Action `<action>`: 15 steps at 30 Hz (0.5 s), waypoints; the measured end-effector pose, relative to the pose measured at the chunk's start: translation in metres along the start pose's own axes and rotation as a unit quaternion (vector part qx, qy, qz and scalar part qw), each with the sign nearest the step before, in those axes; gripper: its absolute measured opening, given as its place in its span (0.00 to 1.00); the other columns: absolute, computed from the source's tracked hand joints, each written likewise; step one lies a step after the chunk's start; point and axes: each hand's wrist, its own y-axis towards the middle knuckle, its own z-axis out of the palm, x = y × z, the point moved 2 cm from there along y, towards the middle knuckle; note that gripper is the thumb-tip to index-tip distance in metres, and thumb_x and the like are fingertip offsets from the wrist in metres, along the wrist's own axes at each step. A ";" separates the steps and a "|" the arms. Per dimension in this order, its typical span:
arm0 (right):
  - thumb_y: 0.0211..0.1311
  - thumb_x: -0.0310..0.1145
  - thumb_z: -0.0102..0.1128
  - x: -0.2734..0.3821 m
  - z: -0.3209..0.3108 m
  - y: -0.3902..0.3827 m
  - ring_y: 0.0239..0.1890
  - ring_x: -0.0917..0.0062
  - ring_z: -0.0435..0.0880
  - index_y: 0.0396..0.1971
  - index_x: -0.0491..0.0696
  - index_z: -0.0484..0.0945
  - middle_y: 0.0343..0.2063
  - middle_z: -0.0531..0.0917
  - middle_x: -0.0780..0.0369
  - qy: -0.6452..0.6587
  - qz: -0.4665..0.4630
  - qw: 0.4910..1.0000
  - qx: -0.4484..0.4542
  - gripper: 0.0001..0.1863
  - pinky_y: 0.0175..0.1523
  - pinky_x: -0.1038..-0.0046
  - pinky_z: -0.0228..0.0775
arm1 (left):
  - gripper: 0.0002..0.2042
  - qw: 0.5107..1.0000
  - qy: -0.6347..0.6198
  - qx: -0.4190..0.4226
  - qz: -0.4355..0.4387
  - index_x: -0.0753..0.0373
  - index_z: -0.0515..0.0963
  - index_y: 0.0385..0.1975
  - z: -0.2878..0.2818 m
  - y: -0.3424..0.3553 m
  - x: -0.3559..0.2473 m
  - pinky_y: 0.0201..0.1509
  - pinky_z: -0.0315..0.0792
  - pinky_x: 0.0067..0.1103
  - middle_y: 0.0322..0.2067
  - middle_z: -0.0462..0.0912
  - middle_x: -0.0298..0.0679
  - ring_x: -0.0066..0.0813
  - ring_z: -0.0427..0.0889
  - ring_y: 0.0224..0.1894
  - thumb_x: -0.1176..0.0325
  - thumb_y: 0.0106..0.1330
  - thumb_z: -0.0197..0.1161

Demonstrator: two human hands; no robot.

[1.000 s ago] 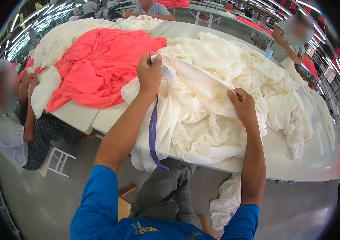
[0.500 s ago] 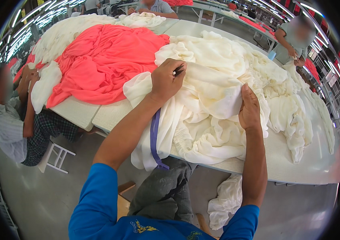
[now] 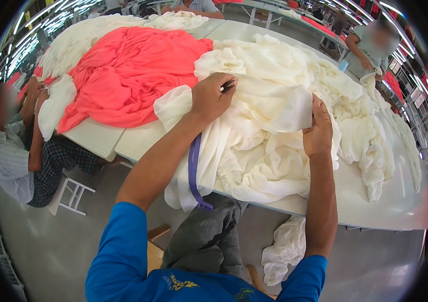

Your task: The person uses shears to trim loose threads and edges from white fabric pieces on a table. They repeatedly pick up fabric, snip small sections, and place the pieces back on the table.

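My left hand (image 3: 213, 99) is closed around a small dark pointed tool (image 3: 228, 86) that looks like thread snips; most of it is hidden in the fist. The hand rests over the cream-coloured garment (image 3: 274, 93), heaped across the table in front of me. At its right, my right hand (image 3: 317, 126) pinches a flat, straight-edged panel of the same cloth between thumb and fingers, holding it up off the pile. A purple strip (image 3: 194, 173) hangs below my left forearm over the near table edge.
Coral-red cloth (image 3: 133, 75) is heaped at the left, with more cream garments (image 3: 362, 146) at the right of the white table (image 3: 375, 211). Co-workers sit left (image 3: 10, 151) and at the far side; another stands far right (image 3: 372, 48). White cloth (image 3: 285, 246) hangs below the table.
My right hand has shifted slightly right and down, its fingers now folded over the panel's edge, which is drawn straighter. The left hand stays nearly in place.
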 end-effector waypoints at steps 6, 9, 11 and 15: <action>0.75 0.42 0.51 0.000 0.007 0.000 0.68 0.66 0.69 0.72 0.43 0.54 0.66 0.69 0.56 -0.091 -0.075 0.992 0.034 0.33 0.69 0.66 0.61 | 0.05 0.998 0.013 0.031 -0.046 0.61 0.81 0.35 -0.001 -0.001 -0.003 0.32 0.73 0.23 0.29 0.83 0.37 0.31 0.81 0.28 0.73 0.60 0.66; 0.68 0.41 0.63 -0.006 0.008 -0.004 0.71 0.62 0.62 0.71 0.43 0.55 0.71 0.59 0.51 -0.175 -0.088 0.976 0.096 0.39 0.73 0.64 0.56 | 0.07 0.996 0.027 0.054 -0.067 0.60 0.81 0.35 -0.002 0.000 -0.004 0.34 0.75 0.25 0.31 0.84 0.37 0.34 0.83 0.31 0.74 0.57 0.67; 0.64 0.42 0.67 -0.013 0.005 -0.003 0.72 0.61 0.61 0.70 0.43 0.57 0.70 0.60 0.51 -0.262 -0.052 0.957 0.113 0.41 0.73 0.62 0.55 | 0.06 0.995 0.031 0.059 -0.069 0.60 0.81 0.35 -0.003 0.000 -0.005 0.34 0.75 0.25 0.32 0.84 0.36 0.34 0.83 0.31 0.74 0.57 0.66; 0.61 0.43 0.70 -0.021 0.006 -0.005 0.72 0.58 0.60 0.68 0.43 0.61 0.70 0.61 0.50 -0.464 -0.078 0.875 0.117 0.41 0.72 0.61 0.56 | 0.04 0.999 0.029 0.028 -0.030 0.62 0.82 0.34 -0.001 -0.001 -0.002 0.30 0.72 0.24 0.28 0.83 0.38 0.31 0.80 0.26 0.70 0.63 0.66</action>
